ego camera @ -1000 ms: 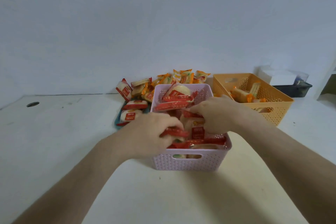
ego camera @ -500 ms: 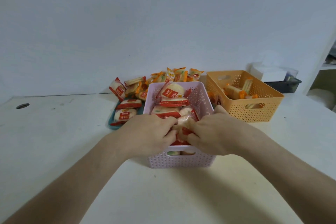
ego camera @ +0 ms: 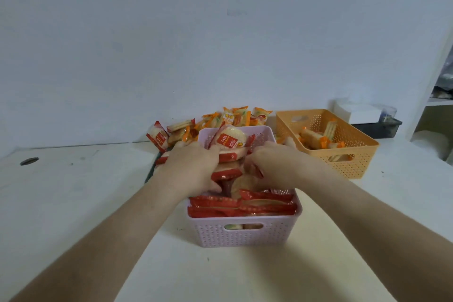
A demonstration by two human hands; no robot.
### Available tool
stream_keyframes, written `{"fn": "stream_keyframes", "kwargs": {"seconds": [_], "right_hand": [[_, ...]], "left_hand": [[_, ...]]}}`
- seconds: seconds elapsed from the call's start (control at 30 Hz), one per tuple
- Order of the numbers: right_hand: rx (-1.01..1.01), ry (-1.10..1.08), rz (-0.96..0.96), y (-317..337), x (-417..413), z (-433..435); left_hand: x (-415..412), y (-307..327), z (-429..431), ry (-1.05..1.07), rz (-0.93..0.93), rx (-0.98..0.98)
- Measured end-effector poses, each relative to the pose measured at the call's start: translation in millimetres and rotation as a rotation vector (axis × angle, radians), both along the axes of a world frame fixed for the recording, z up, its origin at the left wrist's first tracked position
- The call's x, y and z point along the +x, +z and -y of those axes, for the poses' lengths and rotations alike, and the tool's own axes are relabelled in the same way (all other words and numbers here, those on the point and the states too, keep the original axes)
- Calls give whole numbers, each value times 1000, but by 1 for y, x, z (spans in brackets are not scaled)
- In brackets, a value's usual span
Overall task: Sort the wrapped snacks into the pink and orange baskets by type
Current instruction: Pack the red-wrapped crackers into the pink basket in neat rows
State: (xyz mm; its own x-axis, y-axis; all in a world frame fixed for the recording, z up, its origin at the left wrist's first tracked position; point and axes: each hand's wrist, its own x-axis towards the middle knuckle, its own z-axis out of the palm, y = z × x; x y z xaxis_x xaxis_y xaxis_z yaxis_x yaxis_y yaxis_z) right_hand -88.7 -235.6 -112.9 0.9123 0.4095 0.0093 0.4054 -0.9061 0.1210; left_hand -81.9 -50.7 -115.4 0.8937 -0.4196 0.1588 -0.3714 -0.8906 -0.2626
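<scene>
Both hands work in the pink basket (ego camera: 245, 238), about mid-length. The left hand (ego camera: 193, 169) curls round upright red packs (ego camera: 224, 174). The right hand (ego camera: 277, 167) pinches the same stack from the right, so the packs sit between our palms. Near-end packs lie flat, long axis left to right. The unsorted pile (ego camera: 181, 127) lies past the far rim, toward the left, so we judge the left hand nearer. The orange basket (ego camera: 353, 164) is far right, on the right hand's side.
</scene>
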Motion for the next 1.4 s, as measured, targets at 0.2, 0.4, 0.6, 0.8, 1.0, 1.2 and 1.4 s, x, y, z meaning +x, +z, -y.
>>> {"fn": "stream_keyframes", "kwargs": {"seconds": [0.2, 0.4, 0.6, 0.8, 1.0, 1.2, 1.4], "right_hand": [[57, -1, 81, -10, 5, -2], [724, 14, 6, 18, -4, 15], [332, 34, 18, 40, -13, 17], [171, 19, -62, 21, -8, -3], [95, -45, -281, 23, -14, 2], [-5, -76, -158, 6, -38, -9], [148, 127, 284, -18, -54, -8]], "left_hand": [[3, -10, 0, -44, 260, -112], [4, -12, -4, -59, 300, -238], [9, -14, -10, -123, 304, -625], [-19, 12, -29, -262, 174, -658], [-39, -2, -27, -246, -89, -311], [-43, -17, -15, -259, -30, -118], [-43, -5, -6, -189, -213, -19]]}}
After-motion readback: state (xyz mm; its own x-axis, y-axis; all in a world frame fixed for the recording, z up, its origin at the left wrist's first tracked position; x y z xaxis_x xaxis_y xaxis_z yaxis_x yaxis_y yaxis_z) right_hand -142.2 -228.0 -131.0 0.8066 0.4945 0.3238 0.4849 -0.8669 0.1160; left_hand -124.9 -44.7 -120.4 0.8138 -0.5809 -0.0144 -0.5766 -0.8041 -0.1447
